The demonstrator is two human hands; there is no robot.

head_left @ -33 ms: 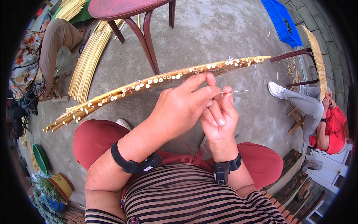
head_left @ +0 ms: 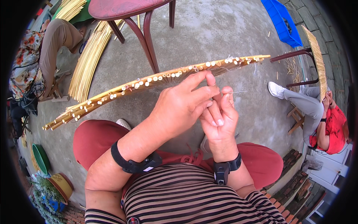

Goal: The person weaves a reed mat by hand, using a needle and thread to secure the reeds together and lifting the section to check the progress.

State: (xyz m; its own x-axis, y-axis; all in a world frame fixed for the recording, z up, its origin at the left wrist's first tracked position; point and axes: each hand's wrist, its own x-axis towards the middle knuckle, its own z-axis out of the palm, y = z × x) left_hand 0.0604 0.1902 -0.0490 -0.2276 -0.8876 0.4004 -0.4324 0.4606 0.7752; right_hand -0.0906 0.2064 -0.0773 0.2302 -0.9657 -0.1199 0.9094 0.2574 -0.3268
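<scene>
A bundled mat of straw-coloured stalks (head_left: 100,100), their pale cut ends showing, lies slanted across the view above my lap, with white thread at its right part. My left hand (head_left: 182,102) reaches up against its underside, fingers curled and overlapping those of my right hand; what they hold is hidden. My right hand (head_left: 220,123) is just below the mat, palm up, fingers bent, pinching a thin metal needle (head_left: 240,91) that points to the right.
A red stool (head_left: 126,7) stands ahead. Long stalks (head_left: 87,63) lie at left beside a seated person (head_left: 56,48). Another person (head_left: 332,127) holds a woven panel (head_left: 317,59) at right, near a blue crate (head_left: 281,22). A green basin (head_left: 41,158) and potted plant (head_left: 44,192) are lower left.
My hands and the mat have shifted very slightly upward. The needle's angle has changed a little, its right tip now a touch lower.
</scene>
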